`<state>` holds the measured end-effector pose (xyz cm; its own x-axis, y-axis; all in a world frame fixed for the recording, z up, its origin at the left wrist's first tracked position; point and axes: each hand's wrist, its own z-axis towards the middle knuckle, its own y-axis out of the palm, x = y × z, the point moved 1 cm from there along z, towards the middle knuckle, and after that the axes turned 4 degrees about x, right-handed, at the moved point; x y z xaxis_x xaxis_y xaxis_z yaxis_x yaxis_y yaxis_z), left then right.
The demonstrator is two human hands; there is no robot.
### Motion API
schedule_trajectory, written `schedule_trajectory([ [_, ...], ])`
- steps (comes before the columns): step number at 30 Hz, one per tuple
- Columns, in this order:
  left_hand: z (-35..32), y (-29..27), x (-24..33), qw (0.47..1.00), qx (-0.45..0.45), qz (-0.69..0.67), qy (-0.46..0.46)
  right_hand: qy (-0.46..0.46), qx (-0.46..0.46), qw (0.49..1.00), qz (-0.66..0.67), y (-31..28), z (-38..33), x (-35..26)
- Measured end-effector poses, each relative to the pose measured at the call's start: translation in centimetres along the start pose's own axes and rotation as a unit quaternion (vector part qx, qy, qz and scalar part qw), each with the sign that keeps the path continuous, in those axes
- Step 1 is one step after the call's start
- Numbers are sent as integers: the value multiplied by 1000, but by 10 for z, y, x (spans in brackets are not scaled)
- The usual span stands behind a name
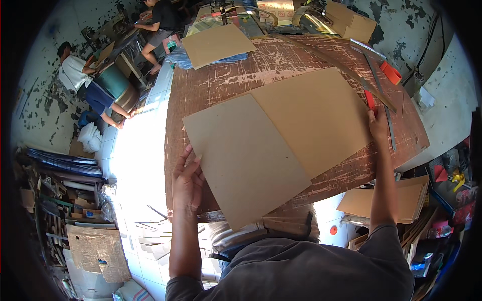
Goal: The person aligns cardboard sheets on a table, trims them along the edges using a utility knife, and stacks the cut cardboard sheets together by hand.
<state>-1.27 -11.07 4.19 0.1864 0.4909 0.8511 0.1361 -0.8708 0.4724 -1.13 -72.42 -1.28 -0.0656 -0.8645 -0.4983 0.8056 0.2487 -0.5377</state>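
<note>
A greyish cardboard sheet (pixel 246 160) lies tilted over the left part of a larger brown cardboard sheet (pixel 321 118), its near corner reaching past the table's front edge. My left hand (pixel 190 175) grips the grey sheet's left edge, thumb on top and fingers along the side. At the brown sheet's right edge is my right hand (pixel 377 125), its fingers closed around a slim red tool (pixel 370 99). Only the red end of that tool shows, so its exact kind is hidden. Both sheets rest over the worn reddish-brown table (pixel 281 55).
Long flat metal strips (pixel 384 103) and an orange-red tape roll (pixel 390 73) lie at the table's right. Another cardboard piece (pixel 218 45) sits on blue plastic at the far left. Stacked cardboard (pixel 389 200) stands below right. Two people work at the back left.
</note>
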Motion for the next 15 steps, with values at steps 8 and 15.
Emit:
schedule_trajectory([
  [8,-2,-28,26,992,87,29,82,18,-99,994,42,-1,-51,-99],
  [15,3,-63,54,993,55,29,95,65,-208,970,107,-8,-71,-185],
])
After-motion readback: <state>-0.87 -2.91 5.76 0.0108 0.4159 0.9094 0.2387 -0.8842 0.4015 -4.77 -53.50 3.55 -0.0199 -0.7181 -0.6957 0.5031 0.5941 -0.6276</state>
